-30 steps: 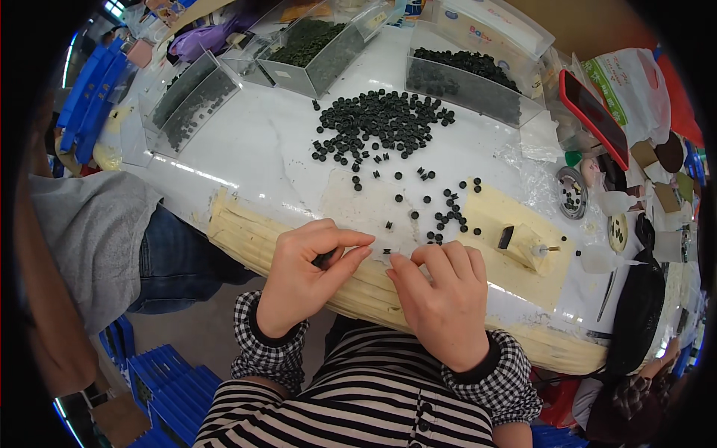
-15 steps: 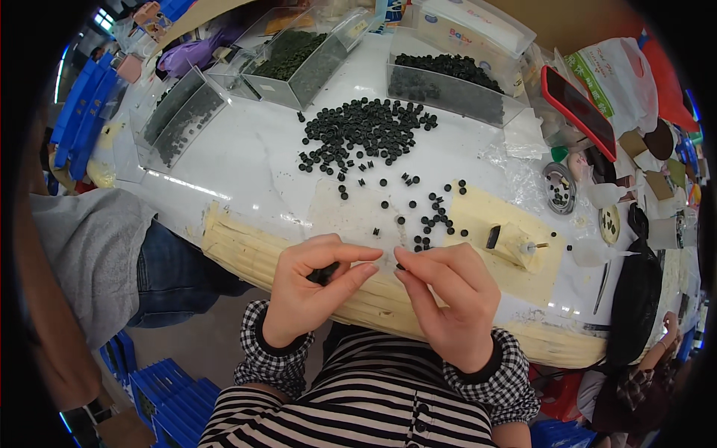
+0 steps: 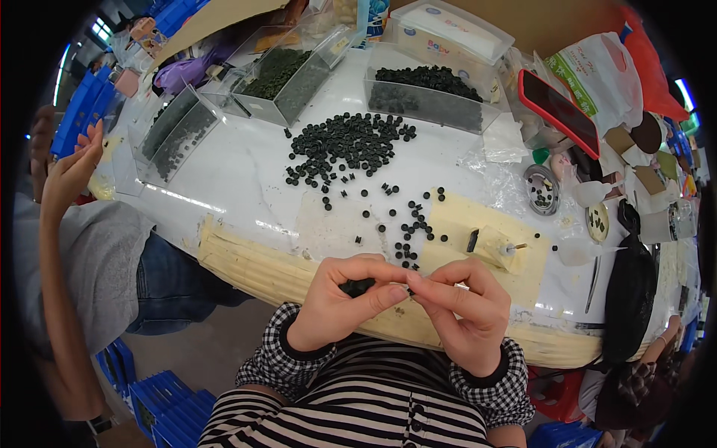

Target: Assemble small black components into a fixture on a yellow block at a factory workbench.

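In front of my body, above the table's padded near edge, the fingertips of both hands meet. My left hand [image 3: 336, 305] is closed, with several dark pieces [image 3: 357, 287] tucked in its curled fingers. My right hand [image 3: 464, 308] pinches a small black part [image 3: 410, 293] at the point where the fingertips touch; most of it is hidden. Beyond the hands lie scattered small black grooved rubber parts [image 3: 414, 228], and farther back a large pile of the same black parts [image 3: 347, 145]. Right of the scattered ones, a small yellowish block with a metal pin [image 3: 502, 250] sits on a yellow sheet [image 3: 455, 216].
Clear bins of black [image 3: 426, 112] and dark green pieces [image 3: 299, 101] stand at the back. A red-cased phone [image 3: 559, 112] leans at right, near a round metal dish [image 3: 541, 190], tweezers [image 3: 592, 284] and a black bag [image 3: 629, 299]. At left, another person's arm [image 3: 56, 246] is raised.
My hands have come together, fingertips now touching over the small black part. Another person's hand has risen into sight at the left. The whole view has shifted slightly.
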Motion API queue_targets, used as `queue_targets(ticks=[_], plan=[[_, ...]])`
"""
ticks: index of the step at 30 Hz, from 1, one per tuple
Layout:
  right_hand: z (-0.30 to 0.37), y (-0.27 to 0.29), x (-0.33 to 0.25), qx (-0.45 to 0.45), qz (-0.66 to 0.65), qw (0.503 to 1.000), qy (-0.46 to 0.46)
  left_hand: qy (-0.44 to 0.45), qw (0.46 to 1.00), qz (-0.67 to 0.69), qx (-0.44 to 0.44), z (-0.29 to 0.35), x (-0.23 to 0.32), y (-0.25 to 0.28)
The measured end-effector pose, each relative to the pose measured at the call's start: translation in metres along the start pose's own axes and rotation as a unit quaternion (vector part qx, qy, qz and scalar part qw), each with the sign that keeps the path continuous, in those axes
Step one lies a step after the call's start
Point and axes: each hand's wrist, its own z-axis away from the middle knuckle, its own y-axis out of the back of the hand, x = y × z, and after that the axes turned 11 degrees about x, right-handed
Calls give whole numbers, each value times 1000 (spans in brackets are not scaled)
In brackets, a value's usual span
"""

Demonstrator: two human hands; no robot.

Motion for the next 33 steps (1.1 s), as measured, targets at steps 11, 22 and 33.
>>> queue_targets(ticks=[11, 22, 33], plan=[[10, -9, 3, 54, -10, 998, 10, -20, 996, 54, 69, 1, -11, -5], [15, -9, 5, 44, -10, 999, 12, -164, 978, -85, 97, 2, -14, -8], [16, -9, 8, 40, -8, 999, 14, -184, 971, -121, 94, 1, -12, -8]])
